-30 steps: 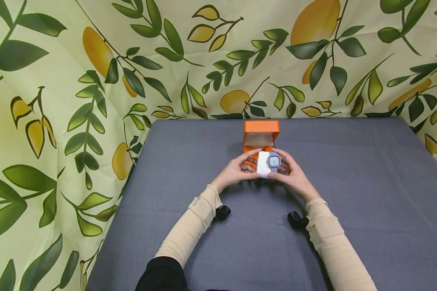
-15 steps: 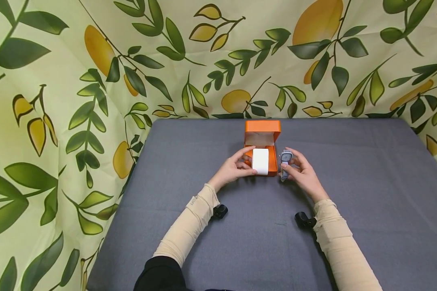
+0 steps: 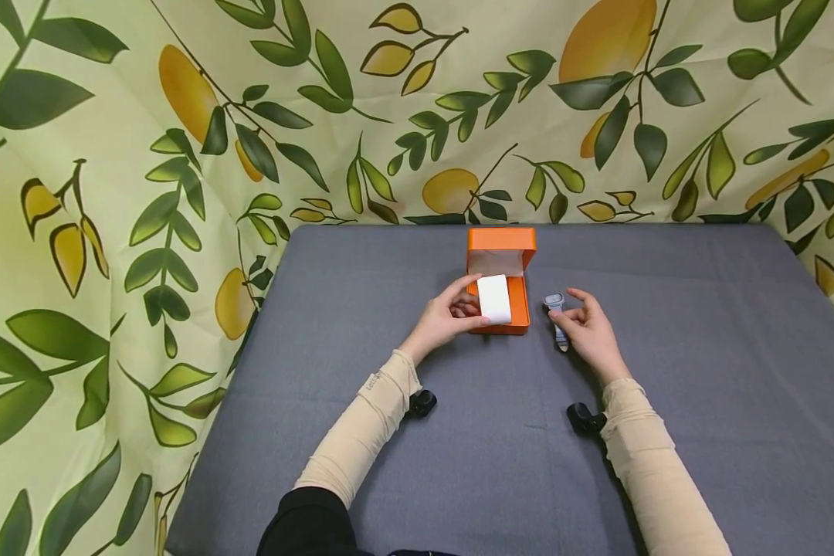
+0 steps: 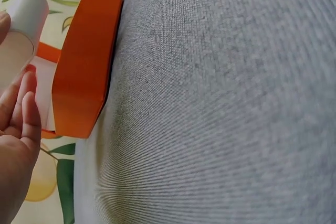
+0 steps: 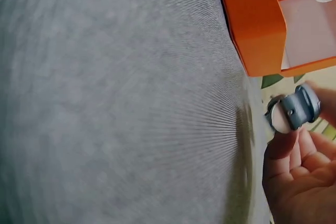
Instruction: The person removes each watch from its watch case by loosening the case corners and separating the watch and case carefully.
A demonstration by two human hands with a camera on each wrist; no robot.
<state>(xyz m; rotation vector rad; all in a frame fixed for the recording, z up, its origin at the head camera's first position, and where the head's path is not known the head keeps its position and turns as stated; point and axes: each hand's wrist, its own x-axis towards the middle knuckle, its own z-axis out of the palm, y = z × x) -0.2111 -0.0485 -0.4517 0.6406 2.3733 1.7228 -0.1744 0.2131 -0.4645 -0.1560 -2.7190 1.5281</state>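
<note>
While the left hand [image 3: 443, 320] pinches the white cushion [image 3: 494, 300] between thumb and fingers over the orange box [image 3: 517, 313], the right hand [image 3: 591, 333] holds the grey watch [image 3: 554, 307] in its fingertips, just to the right of that box and low over the grey tablecloth [image 3: 667, 324]. Box lid stands open, tilted up at the far side. Nothing sits between either hand and the box. One leafy lemon-print curtain [image 3: 111, 193] hangs behind the box and down its left. The cushion covers most of the box's inside, so what lies under it can't be told. The watch strap is partly hidden by the fingers; the right wrist view shows only the case's side. Count: one box, one cushion, one watch, two hands, two cream sleeves [image 3: 361, 432].
</note>
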